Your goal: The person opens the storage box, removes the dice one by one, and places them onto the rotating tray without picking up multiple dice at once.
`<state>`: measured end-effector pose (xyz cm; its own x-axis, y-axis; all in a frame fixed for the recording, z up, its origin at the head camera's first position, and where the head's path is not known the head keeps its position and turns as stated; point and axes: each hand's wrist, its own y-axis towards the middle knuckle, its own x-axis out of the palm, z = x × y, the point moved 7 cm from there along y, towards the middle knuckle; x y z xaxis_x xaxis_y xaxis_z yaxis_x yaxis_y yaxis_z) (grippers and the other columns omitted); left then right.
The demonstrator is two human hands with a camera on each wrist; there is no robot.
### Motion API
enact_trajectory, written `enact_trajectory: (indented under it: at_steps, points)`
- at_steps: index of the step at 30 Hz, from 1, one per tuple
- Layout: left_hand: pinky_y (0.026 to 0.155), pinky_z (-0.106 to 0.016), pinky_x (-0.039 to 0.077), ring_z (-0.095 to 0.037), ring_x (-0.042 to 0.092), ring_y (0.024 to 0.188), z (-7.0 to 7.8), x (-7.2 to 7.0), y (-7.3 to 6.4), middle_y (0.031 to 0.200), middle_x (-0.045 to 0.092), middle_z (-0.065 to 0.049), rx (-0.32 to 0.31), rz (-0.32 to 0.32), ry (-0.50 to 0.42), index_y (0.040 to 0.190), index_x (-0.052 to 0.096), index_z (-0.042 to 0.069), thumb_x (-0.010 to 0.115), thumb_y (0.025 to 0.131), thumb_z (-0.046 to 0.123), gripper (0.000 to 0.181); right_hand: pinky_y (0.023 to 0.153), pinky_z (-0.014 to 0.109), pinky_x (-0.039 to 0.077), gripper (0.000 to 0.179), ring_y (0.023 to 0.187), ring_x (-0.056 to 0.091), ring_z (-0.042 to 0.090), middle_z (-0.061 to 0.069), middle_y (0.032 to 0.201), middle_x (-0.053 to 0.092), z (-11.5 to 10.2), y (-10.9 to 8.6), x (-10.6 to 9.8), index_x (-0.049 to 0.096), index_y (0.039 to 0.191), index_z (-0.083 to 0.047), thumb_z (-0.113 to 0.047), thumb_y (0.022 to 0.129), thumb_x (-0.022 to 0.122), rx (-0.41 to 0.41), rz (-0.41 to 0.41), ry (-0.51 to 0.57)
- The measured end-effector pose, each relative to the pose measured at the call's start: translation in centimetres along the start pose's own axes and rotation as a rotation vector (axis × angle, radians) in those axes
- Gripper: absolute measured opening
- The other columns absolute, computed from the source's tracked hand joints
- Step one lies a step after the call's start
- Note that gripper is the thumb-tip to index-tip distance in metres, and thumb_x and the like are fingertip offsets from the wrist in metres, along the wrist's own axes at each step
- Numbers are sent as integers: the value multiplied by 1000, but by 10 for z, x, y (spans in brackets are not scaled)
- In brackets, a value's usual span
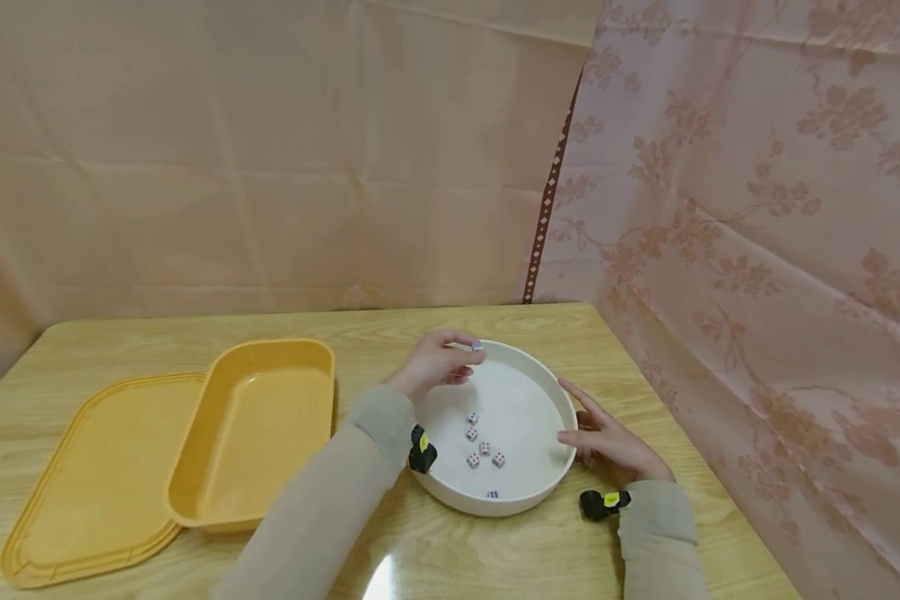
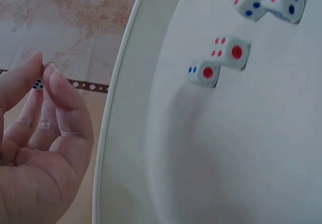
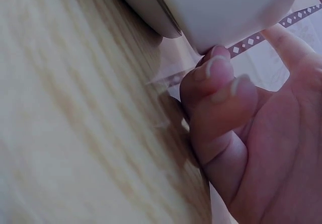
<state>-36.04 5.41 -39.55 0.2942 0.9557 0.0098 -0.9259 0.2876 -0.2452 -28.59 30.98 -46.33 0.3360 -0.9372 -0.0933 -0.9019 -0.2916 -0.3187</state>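
My left hand [image 1: 441, 364] pinches a small white die [image 1: 477, 346] between thumb and fingertips, over the far left rim of the round white tray [image 1: 525, 400]. In the left wrist view, part of that die [image 2: 37, 84] shows behind the fingers. Several more dice lie inside the tray; one die [image 1: 492, 494] sits apart, close to the near wall. My right hand [image 1: 611, 442] grips the tray's right side, its thumb over the rim and its fingers against the outside. Up close in the right wrist view, curled fingers [image 3: 221, 103] touch the tray's underside edge.
Left of the tray stands a deep yellow bin [image 1: 270, 433]. A flat yellow lid [image 1: 105, 475] lies farther left, its right edge partly under the bin. The wooden table [image 1: 435, 558] meets a beige curtain [image 1: 270, 167] behind and a flowered pink cloth [image 1: 780, 250] at right.
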Motion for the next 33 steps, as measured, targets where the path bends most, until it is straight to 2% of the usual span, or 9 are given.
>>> enact_trajectory:
  at_steps: [5,14,19,24,28,33]
  points:
    - [64,-19,53,-14,61,73,-2,13,1,96,69,-5,0,-42,90,121,65,6,74,90,16,34,60,20,41,88,68,48,11,21,145,35,1,1,-2,17,157,-41,-13,92,69,5,1,-3]
    - [68,-21,54,-20,63,82,0,26,3,97,68,-5,-3,-84,195,117,67,11,74,90,20,29,58,20,41,89,68,48,11,27,147,32,-3,-1,-1,15,158,-37,-13,92,69,-26,-10,-1]
    - [67,-21,53,-22,64,85,-2,28,5,97,69,-7,-2,-93,227,116,67,12,74,90,21,29,57,21,42,90,68,49,11,26,138,40,-3,-1,0,15,159,-34,-13,91,70,-38,-8,-38]
    - [68,-22,53,-26,65,91,-1,32,7,103,70,-12,-2,-119,245,117,66,11,74,90,21,29,57,22,42,90,67,48,13,26,138,40,-5,-2,-2,15,158,-35,-15,91,71,-19,12,-67]
    - [68,-22,53,-26,65,89,-3,34,9,104,70,-13,0,-129,262,115,66,11,75,90,21,29,58,23,41,91,68,47,14,26,139,40,-6,-3,-2,15,158,-35,-16,90,72,-4,12,-60]
    - [65,-23,52,-21,62,79,-8,37,11,92,68,-6,15,-138,285,112,67,10,75,89,20,26,59,23,43,90,71,48,15,26,142,37,-2,0,-2,16,157,-38,-16,90,72,5,10,-55]
